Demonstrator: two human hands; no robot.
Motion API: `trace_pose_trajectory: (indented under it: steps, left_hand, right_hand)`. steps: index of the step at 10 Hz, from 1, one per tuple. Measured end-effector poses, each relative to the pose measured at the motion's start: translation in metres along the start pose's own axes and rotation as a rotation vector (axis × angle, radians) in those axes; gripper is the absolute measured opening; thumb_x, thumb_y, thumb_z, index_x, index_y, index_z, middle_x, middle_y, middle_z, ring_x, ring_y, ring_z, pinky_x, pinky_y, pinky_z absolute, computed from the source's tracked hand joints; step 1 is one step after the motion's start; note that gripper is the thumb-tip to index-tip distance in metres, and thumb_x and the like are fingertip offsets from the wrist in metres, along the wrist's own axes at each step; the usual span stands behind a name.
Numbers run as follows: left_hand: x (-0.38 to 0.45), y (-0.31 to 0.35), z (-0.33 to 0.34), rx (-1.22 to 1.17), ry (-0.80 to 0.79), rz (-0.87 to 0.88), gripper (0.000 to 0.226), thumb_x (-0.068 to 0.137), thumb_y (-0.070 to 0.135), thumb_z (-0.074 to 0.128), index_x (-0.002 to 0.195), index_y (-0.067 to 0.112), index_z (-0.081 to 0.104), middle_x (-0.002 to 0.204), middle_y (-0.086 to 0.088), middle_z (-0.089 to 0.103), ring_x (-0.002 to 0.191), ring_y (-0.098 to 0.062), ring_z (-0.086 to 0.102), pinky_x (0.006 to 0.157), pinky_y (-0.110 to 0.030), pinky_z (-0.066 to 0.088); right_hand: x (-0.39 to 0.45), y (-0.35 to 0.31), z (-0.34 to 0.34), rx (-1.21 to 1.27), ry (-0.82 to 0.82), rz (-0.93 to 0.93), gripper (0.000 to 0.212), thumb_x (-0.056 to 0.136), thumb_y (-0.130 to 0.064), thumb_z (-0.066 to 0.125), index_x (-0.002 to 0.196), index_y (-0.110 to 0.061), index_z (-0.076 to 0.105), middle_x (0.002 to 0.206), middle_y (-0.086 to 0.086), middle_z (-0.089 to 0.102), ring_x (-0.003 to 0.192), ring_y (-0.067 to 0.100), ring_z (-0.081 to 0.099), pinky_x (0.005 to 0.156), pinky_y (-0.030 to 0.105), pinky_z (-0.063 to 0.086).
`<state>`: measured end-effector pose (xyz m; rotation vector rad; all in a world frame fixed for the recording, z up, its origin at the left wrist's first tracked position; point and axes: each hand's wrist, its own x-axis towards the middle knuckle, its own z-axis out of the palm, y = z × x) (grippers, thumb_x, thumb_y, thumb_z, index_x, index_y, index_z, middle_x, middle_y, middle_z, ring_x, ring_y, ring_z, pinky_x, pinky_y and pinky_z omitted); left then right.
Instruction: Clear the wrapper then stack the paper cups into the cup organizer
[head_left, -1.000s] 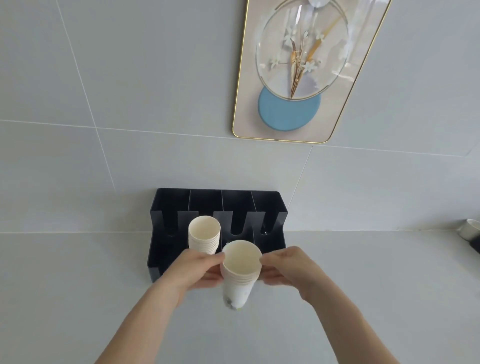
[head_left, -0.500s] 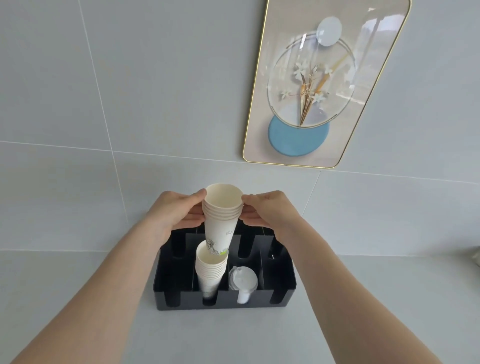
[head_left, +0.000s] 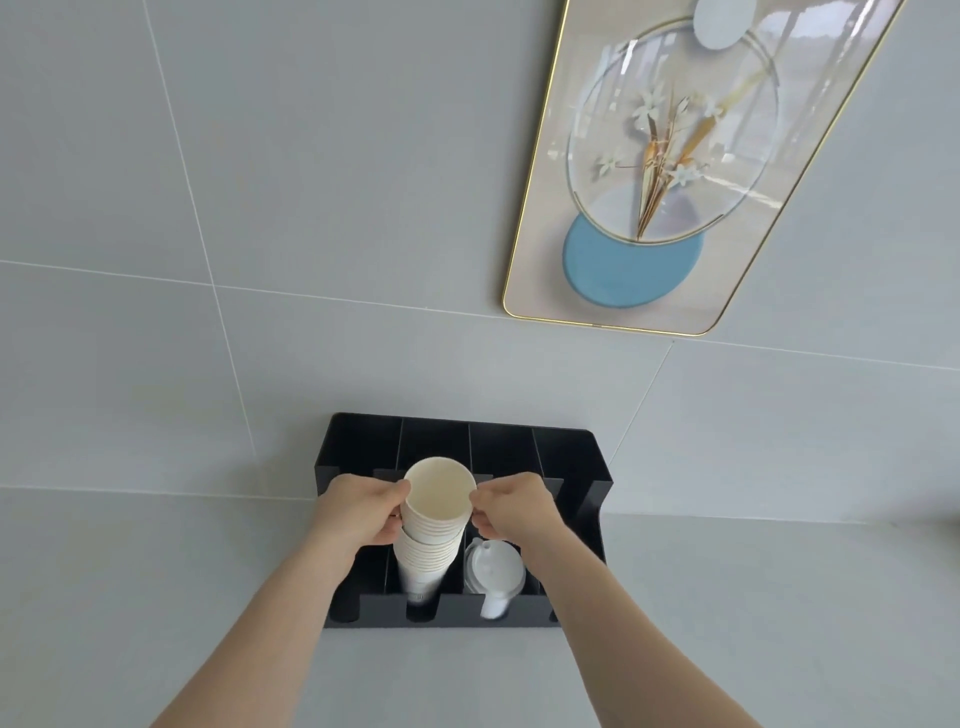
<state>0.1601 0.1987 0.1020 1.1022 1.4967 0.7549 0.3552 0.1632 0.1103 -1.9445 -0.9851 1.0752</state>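
A black cup organizer (head_left: 457, 436) with several upright slots stands on the counter against the tiled wall. A tall stack of white paper cups (head_left: 434, 525) sits in its second slot from the left, open ends up. My left hand (head_left: 358, 512) grips the upper cups of the stack from the left, and my right hand (head_left: 511, 506) pinches them from the right. The stack's base is hidden inside the slot. No wrapper is in view.
White plastic lids (head_left: 493, 569) fill the slot just right of the cups. A gold-framed picture (head_left: 675, 171) hangs on the wall above and to the right. The grey counter (head_left: 156, 597) spreads to both sides of the organizer.
The cups I held above the organizer have come down and now nest into the stack in the slot. Both hands dropped with them.
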Motion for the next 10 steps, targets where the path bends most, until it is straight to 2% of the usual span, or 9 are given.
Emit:
trace_pose_trajectory:
  steps: [1,2,3,4,6,7,8,9,10]
  left_hand:
    - [0.003,-0.007,0.004,0.061,0.051,0.017,0.010,0.093,0.022,0.071,0.089,0.016,0.078,0.083,-0.003,0.078,0.071,-0.024,0.076,0.080,-0.043,0.065]
    - [0.004,-0.009,0.005,0.039,0.074,0.024,0.006,0.094,0.020,0.070,0.091,0.019,0.075,0.087,0.000,0.075,0.073,-0.024,0.076,0.080,-0.042,0.065]
    - [0.005,-0.011,0.006,0.018,0.077,0.012,0.004,0.093,0.021,0.071,0.089,0.021,0.073,0.090,0.000,0.075,0.075,-0.025,0.077,0.082,-0.045,0.065]
    - [0.005,-0.012,0.009,-0.006,0.093,0.002,0.007,0.092,0.023,0.072,0.085,0.023,0.072,0.090,-0.002,0.075,0.074,-0.025,0.076,0.079,-0.045,0.065]
    - [0.006,-0.013,0.008,-0.035,0.095,-0.015,0.004,0.093,0.023,0.072,0.092,0.019,0.072,0.092,-0.006,0.075,0.078,-0.025,0.076,0.074,-0.041,0.065]
    - [0.005,-0.014,0.011,-0.024,0.100,0.002,0.005,0.094,0.025,0.071,0.094,0.021,0.070,0.095,-0.005,0.075,0.080,-0.024,0.075,0.074,-0.040,0.065]
    - [0.000,-0.013,0.012,0.040,0.089,0.006,0.009,0.095,0.031,0.066,0.099,0.023,0.071,0.102,-0.003,0.075,0.085,-0.022,0.074,0.085,-0.045,0.063]
    - [-0.011,-0.009,0.009,0.219,0.124,0.086,0.021,0.099,0.041,0.055,0.103,0.028,0.071,0.113,0.004,0.072,0.108,-0.026,0.068,0.098,-0.045,0.053]
    - [-0.022,-0.005,0.001,0.342,0.143,0.121,0.038,0.100,0.051,0.046,0.119,0.024,0.066,0.113,0.008,0.068,0.122,-0.025,0.059,0.098,-0.040,0.046]
  right_hand:
    - [0.007,0.011,0.008,-0.016,-0.017,0.044,0.017,0.091,-0.017,0.071,0.077,-0.016,0.081,0.074,0.006,0.076,0.068,0.017,0.070,0.086,0.038,0.065]
    - [0.011,0.016,0.012,0.085,-0.042,0.113,0.021,0.089,-0.021,0.075,0.078,-0.004,0.081,0.068,0.007,0.073,0.063,0.021,0.070,0.085,0.041,0.066]
    - [0.014,0.017,0.013,0.129,-0.046,0.134,0.020,0.088,-0.022,0.077,0.079,-0.005,0.081,0.078,0.012,0.080,0.075,0.025,0.080,0.081,0.037,0.067]
    - [0.015,0.017,0.012,0.139,-0.043,0.150,0.019,0.088,-0.023,0.079,0.083,-0.006,0.082,0.087,0.014,0.082,0.086,0.027,0.081,0.078,0.035,0.067]
    - [0.012,0.017,0.010,0.141,-0.035,0.151,0.020,0.089,-0.024,0.079,0.081,-0.006,0.081,0.088,0.015,0.082,0.087,0.029,0.080,0.075,0.034,0.067]
    - [0.014,0.020,0.012,0.119,-0.056,0.140,0.022,0.089,-0.024,0.077,0.074,-0.008,0.079,0.073,0.009,0.076,0.065,0.023,0.074,0.071,0.029,0.065]
    - [0.008,0.017,0.011,0.006,-0.013,0.051,0.022,0.089,-0.024,0.070,0.084,-0.005,0.080,0.068,0.008,0.067,0.064,0.023,0.062,0.072,0.028,0.059]
    - [-0.001,0.019,0.005,-0.114,-0.002,-0.071,0.039,0.093,-0.028,0.063,0.066,0.000,0.055,0.059,0.012,0.044,0.059,0.030,0.044,0.067,0.031,0.022]
    - [-0.018,0.022,-0.008,-0.306,-0.007,-0.115,0.034,0.098,-0.043,0.057,0.078,-0.016,0.062,0.077,0.002,0.060,0.072,0.018,0.056,0.070,0.031,0.039]
